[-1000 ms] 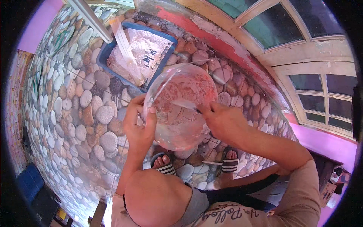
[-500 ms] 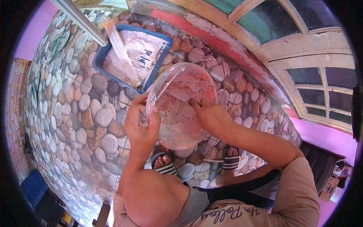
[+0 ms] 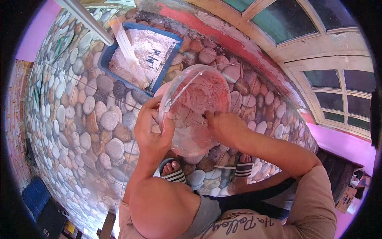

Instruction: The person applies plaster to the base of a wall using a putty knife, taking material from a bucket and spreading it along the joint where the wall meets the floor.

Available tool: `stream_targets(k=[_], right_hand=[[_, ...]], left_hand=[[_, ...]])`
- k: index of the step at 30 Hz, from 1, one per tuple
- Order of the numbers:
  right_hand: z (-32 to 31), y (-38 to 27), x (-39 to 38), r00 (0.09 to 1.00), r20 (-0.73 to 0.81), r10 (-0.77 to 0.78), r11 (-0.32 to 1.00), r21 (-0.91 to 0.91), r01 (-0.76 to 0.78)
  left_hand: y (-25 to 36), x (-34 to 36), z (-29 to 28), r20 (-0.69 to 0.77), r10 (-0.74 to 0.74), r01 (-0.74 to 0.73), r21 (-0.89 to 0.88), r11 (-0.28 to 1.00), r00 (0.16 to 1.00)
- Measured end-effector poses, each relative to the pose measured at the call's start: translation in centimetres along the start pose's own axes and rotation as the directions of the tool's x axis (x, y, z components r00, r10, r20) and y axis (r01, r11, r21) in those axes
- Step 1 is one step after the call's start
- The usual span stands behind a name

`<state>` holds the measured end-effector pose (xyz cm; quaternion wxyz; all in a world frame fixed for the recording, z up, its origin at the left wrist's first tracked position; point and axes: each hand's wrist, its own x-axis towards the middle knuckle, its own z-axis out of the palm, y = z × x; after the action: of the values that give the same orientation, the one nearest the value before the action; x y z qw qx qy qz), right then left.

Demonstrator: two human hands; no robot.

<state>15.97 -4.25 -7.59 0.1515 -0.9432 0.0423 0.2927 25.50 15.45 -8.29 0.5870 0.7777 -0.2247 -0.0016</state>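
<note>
A translucent plastic bucket (image 3: 187,143) is tilted in front of me, its inside smeared with pinkish residue. A thin handle lies across its mouth. My left hand (image 3: 154,129) grips the bucket's left rim, thumb on the near side and fingers around the outer wall. Inside the right part of the opening, my right hand (image 3: 223,126) has its fingers curled together against the residue. What those fingers hold, if anything, is hidden. Just beyond the bucket sits a blue tray (image 3: 104,59) of pale pink powder, with a long pale strip (image 3: 126,49) lying across it.
Pebble-patterned flooring (image 3: 95,131) spreads around me. A metal pole (image 3: 85,22) reaches in at the upper left. Along the right runs a worn red ledge (image 3: 223,34) below wooden-framed windows (image 3: 286,24). My sandalled feet (image 3: 172,169) are beneath the bucket. Boxes (image 3: 346,199) stand at lower right.
The bucket and my left hand have shifted slightly right. My right hand has moved a little down inside the bucket. The tray stays where it was.
</note>
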Motion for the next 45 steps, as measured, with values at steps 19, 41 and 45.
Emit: stream_targets(k=[19,41,45], right_hand=[[-1.6,0.4,-0.3,0.974,-0.031,-0.223,0.957,-0.197,0.213],[-5.9,0.5,3.7,0.928,0.277,-0.25,0.922,-0.225,0.316],[-8.2,0.0,3.7,0.907,0.367,-0.206,0.948,-0.156,0.278]], left_hand=[[0.2,0.0,-0.2,0.043,-0.008,0.008,0.012,1.0,0.999],[-0.5,0.0,0.2,0.058,-0.068,0.07,-0.036,0.997,0.996],[-1.0,0.0,0.1,0.036,-0.036,0.038,-0.043,0.998,0.999]])
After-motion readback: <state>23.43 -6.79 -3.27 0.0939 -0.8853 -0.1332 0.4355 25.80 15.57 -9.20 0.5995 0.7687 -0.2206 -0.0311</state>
